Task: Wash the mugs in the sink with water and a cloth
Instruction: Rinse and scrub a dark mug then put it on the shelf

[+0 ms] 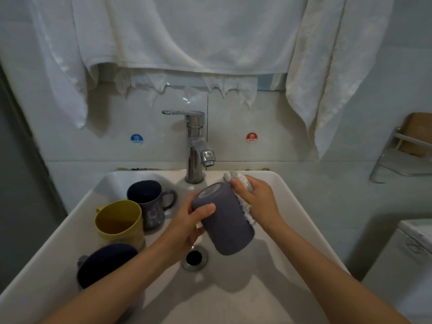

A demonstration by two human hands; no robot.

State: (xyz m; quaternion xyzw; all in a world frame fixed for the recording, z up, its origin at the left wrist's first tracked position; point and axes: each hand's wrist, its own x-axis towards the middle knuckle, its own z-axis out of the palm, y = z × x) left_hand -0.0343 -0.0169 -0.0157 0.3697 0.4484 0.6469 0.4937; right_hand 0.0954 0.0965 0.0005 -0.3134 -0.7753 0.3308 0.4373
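Over the white sink [292, 206] I hold a grey mug [224, 220] tilted, its base turned up and away from me. My left hand [187, 228] grips the mug's left side, thumb across its wall. My right hand [257, 199] holds a white nubby cloth [243, 202] pressed against the mug's right side. Three more mugs stand on the sink's left: a dark blue patterned mug [149, 202] with its handle to the right, a yellow mug [119, 220], and a dark mug [105, 263] partly hidden by my left forearm.
A chrome faucet [196, 146] stands at the sink's back; no water stream is visible. The drain [194, 257] lies below the held mug. White towels [187, 33] hang on the wall above. A metal shelf [402, 150] is mounted at the right.
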